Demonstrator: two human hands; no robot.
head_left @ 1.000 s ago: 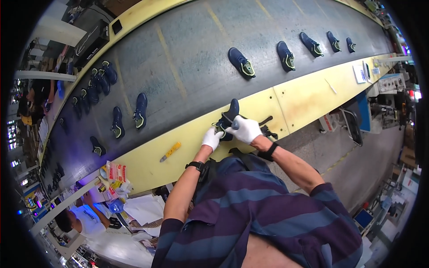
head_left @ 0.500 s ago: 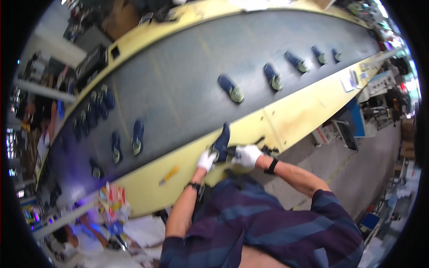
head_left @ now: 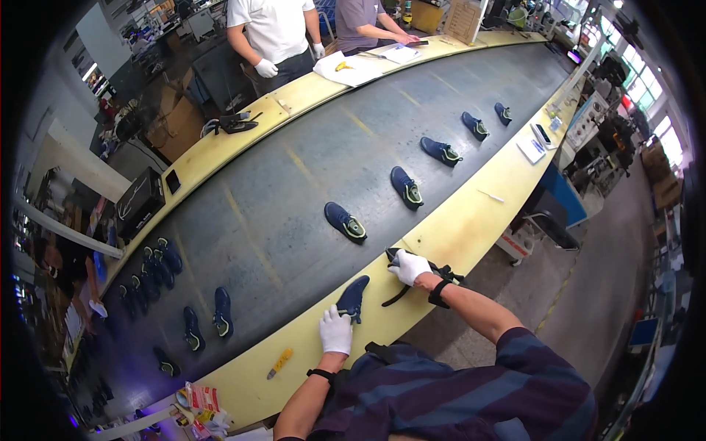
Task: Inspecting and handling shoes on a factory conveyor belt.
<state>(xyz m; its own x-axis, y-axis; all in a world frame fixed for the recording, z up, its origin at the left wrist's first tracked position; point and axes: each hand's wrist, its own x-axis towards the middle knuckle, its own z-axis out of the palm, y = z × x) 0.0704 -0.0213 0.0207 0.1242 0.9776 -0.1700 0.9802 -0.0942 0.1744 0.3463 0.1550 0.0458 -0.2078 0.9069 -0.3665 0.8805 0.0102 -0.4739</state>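
Observation:
In a white glove, my left hand (head_left: 336, 330) is closed on the heel end of a dark blue sneaker (head_left: 354, 295). The sneaker is on the yellow ledge, its toe pointing away from me. To its right, my gloved right hand (head_left: 410, 267) is closed round a small dark object (head_left: 392, 254) whose kind I cannot make out. Black straps or cords (head_left: 397, 297) lie beneath and beside that hand. A yellow-handled cutter (head_left: 279, 364) rests on the ledge left of my left hand.
Several dark blue sneakers (head_left: 345, 222) stand on the grey conveyor belt (head_left: 287, 213). A thin white stick (head_left: 490, 196) lies on the yellow ledge (head_left: 471, 224). Across the belt are a person in a white shirt (head_left: 272, 29) and another in grey (head_left: 360, 22).
My right hand has moved away from the sneaker, to the right and forward, with the dark object. My left hand still holds the sneaker. The view has tilted up, showing the people opposite.

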